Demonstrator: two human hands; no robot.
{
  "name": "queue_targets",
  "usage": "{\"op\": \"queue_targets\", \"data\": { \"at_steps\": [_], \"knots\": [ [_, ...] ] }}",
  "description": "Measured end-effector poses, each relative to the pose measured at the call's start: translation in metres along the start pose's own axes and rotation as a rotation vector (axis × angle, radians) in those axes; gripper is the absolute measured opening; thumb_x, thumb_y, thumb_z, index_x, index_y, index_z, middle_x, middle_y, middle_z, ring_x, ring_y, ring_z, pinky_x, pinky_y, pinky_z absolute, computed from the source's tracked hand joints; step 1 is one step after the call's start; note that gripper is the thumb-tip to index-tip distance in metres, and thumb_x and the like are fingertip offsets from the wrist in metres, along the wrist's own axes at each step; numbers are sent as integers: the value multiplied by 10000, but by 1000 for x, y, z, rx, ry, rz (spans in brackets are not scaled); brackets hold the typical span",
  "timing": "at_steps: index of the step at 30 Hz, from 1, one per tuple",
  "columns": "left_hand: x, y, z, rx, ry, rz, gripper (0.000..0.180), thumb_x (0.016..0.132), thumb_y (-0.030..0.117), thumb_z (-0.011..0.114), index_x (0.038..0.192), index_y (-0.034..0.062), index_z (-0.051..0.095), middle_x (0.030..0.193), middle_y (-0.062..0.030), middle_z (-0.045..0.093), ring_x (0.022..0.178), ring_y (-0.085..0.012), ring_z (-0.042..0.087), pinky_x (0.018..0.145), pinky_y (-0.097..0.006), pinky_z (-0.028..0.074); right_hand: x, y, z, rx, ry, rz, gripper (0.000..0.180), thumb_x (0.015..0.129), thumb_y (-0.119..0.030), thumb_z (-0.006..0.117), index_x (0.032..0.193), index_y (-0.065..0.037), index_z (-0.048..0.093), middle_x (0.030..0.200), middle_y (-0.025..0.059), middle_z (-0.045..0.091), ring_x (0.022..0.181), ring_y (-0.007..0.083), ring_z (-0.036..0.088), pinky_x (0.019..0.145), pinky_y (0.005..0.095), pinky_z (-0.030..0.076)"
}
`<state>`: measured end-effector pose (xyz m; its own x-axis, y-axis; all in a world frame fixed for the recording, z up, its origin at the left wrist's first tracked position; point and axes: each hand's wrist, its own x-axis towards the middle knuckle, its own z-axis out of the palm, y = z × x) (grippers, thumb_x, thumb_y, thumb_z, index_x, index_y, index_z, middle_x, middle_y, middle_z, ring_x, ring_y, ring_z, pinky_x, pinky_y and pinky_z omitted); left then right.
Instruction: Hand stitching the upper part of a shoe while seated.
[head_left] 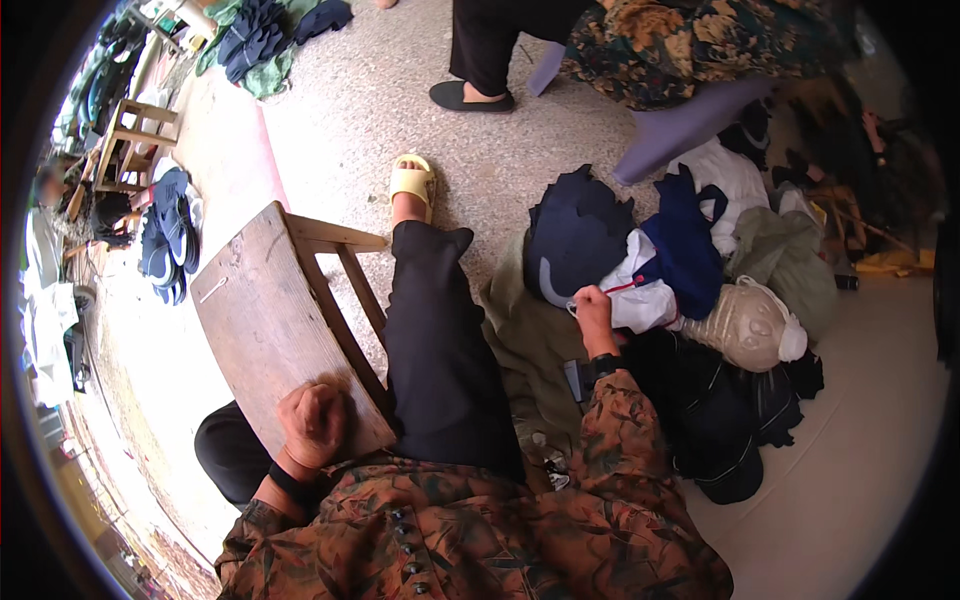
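My left hand (312, 425) is curled into a loose fist on the near end of a worn wooden bench (265, 320); its palm is hidden. A small pale tool or strip (213, 290) lies at the bench's far end. To the right, my right hand (595, 318) reaches over a heap of cloth with its fingers closed, a bit of white showing at the fingertips. What it grips is not clear. Around it lie dark jagged-edged cloth pieces (580, 230), a white cloth (645, 300) with red trim and a navy cloth (685, 250).
Right of the heap are a beige bear-faced item (745, 325), olive cloth (785, 260) and black cloth (700, 400). Another person's foot in a dark shoe (475, 97) is ahead, beside a purple stool (680, 130). Dark shoes (172, 230) and a wooden stool (130, 145) stand left.
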<state>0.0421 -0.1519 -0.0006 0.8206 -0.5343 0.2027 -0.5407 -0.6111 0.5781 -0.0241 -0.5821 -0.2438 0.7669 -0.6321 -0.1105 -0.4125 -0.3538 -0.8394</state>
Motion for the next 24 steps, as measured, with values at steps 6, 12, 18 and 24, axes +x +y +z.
{"op": "queue_targets", "data": {
  "at_steps": [6, 12, 18, 24],
  "knots": [
    [-10, -6, 1, 123, 54, -8, 116, 742, -35, 593, 816, 42, 547, 690, -135, 579, 597, -333, 584, 546, -384, 454, 15, -44, -154, 169, -12, 83, 282, 783, 76, 526, 1055, 13, 487, 671, 92, 599, 602, 140, 600, 560, 290, 467],
    [-10, -6, 6, 101, 60, -24, 68, 812, -14, 555, 863, 21, 582, 736, -150, 604, 666, -345, 613, 604, -390, 484, 34, -20, -336, 108, 307, -4, 112, 752, 77, 521, 758, 3, 605, 689, 63, 613, 574, 137, 603, 537, 258, 466],
    [-14, -8, 7, 197, 38, -69, 27, 840, 0, 537, 832, 25, 541, 721, -157, 568, 651, -352, 584, 590, -403, 468, 37, 17, -436, 346, 641, 216, 108, 771, 37, 655, 867, -11, 666, 776, 67, 638, 624, 145, 564, 590, 270, 457],
    [-13, -3, 7, 272, 15, -97, 68, 868, 37, 528, 805, 40, 503, 681, -156, 528, 619, -362, 542, 563, -411, 433, 34, 35, -456, 325, 818, 341, 117, 753, -36, 707, 867, -8, 701, 726, 28, 623, 597, 136, 522, 549, 279, 407]
  ]
}}
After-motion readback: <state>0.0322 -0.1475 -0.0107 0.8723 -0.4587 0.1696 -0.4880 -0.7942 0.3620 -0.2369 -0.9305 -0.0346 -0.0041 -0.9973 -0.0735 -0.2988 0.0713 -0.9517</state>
